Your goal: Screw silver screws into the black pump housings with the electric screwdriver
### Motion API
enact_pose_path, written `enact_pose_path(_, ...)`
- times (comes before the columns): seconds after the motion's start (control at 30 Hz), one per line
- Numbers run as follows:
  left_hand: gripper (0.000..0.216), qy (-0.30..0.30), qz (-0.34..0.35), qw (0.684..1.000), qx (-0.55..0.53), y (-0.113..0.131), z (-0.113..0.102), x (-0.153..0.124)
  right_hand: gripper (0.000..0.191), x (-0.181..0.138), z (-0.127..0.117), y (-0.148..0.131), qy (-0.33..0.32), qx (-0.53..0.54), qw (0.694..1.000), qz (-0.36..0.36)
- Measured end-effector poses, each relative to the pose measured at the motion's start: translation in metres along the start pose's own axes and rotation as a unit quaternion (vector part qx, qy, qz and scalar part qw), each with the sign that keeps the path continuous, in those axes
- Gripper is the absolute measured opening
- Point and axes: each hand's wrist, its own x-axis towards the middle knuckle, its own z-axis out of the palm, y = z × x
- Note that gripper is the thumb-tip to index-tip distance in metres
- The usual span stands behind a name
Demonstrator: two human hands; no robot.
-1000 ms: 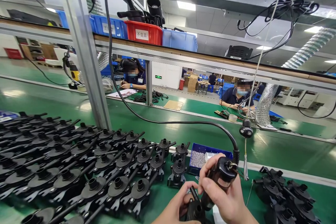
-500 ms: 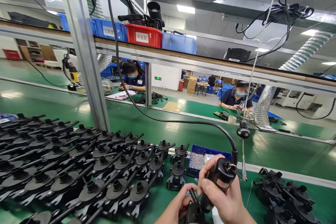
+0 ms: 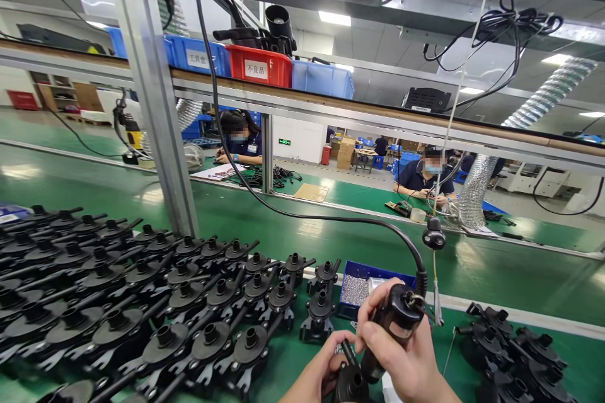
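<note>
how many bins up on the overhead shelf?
4 in view: a blue bin partly behind the post, a labelled blue bin, a red bin, and another blue bin rightmost. More may be hidden behind the post.

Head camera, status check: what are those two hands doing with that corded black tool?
Right hand gripping electric screwdriver, tip down. Left hand steadying black pump part underneath. Blue screw tray just behind; nothing blocking.

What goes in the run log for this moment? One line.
right hand: grips electric screwdriver | left hand: steadies black part | blue screw tray behind
</note>
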Motion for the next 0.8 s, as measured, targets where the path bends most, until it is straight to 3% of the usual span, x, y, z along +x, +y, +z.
enact_pose_path(0.27,0.104,0.014,0.002,1.0,0.005,0.0011,0.0,-0.0008,0.026,0.0014,-0.0004,-0.0025,-0.011,-0.007,1.0,-0.013)
enact_pose_path(0.47,0.086,-0.005,0.014,1.0,0.002,0.0032,0.0015,0.0009,0.028,0.0008,-0.0007,-0.0017,-0.021,0.012,1.0,0.013)
enact_pose_path(0.8,0.108,-0.029,0.01,1.0,-0.002,-0.0026,-0.003,0.0028,0.027,0.0019,-0.002,-0.0012,-0.016,-0.016,1.0,-0.004)
